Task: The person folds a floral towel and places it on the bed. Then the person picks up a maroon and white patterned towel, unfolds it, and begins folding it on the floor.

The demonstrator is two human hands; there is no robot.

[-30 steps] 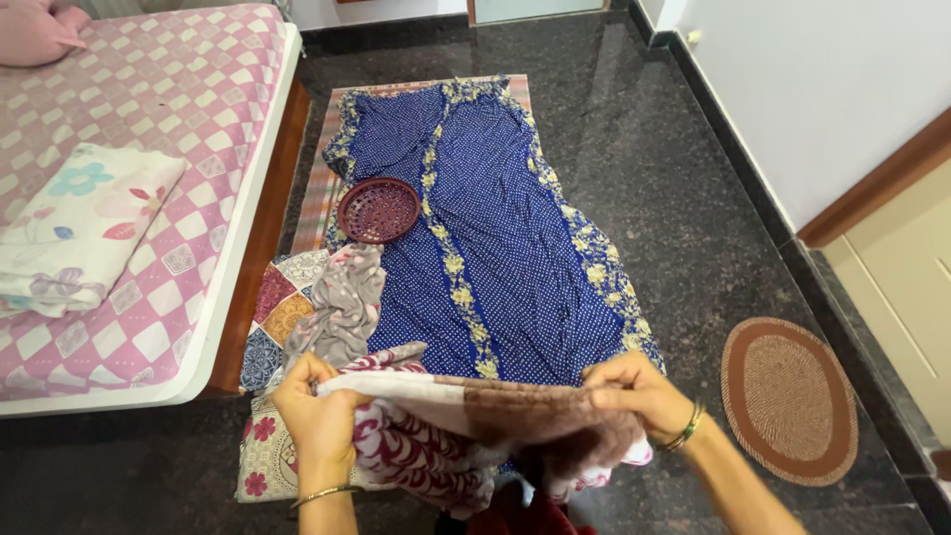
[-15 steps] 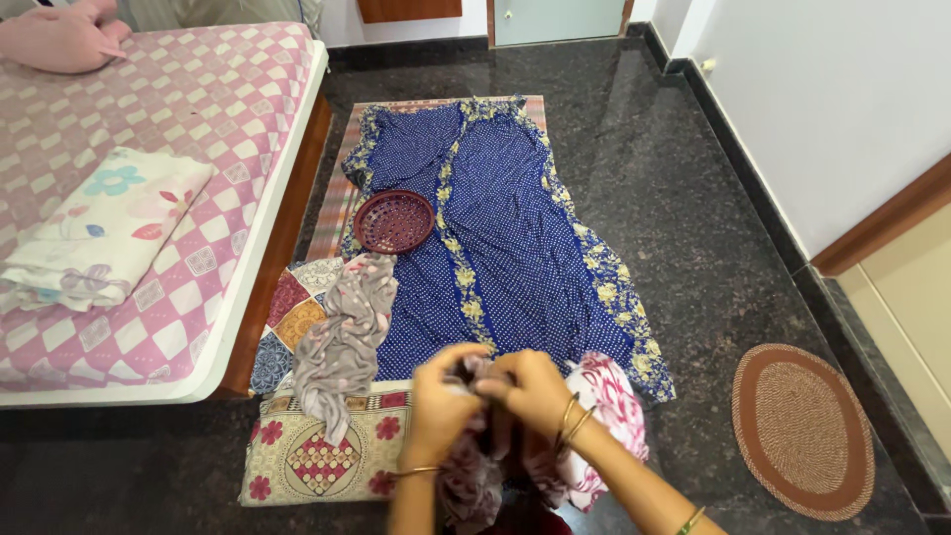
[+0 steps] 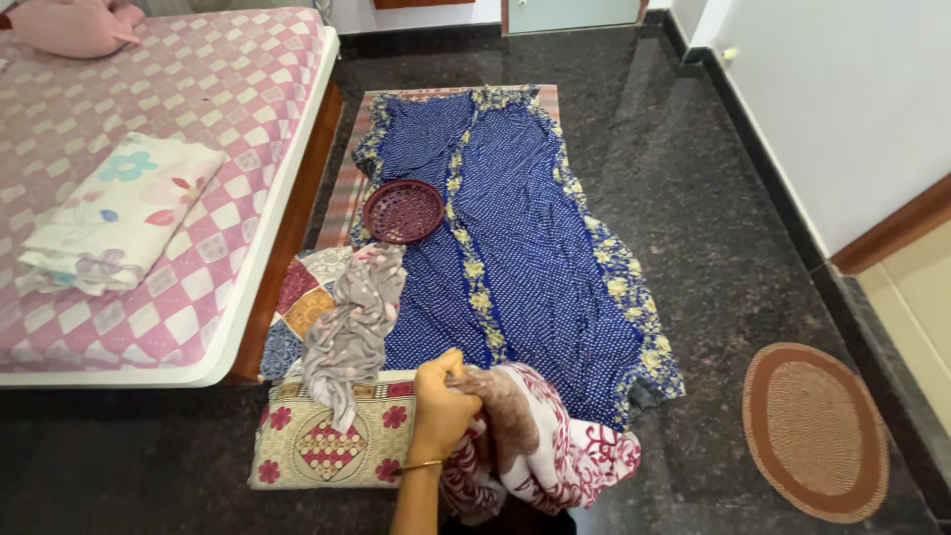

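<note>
On the floor by the bed's (image 3: 233,357) corner, the left hand (image 3: 439,408) is clenching the cloth (image 3: 555,451); the right hand is hiding.

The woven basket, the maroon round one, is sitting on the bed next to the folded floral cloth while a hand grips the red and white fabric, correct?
Not quite. The head view shows the maroon woven basket on the blue dotted garment spread on the floor, not on the bed. The folded floral cloth does lie on the bed, and a hand does grip the red and white fabric.
</note>
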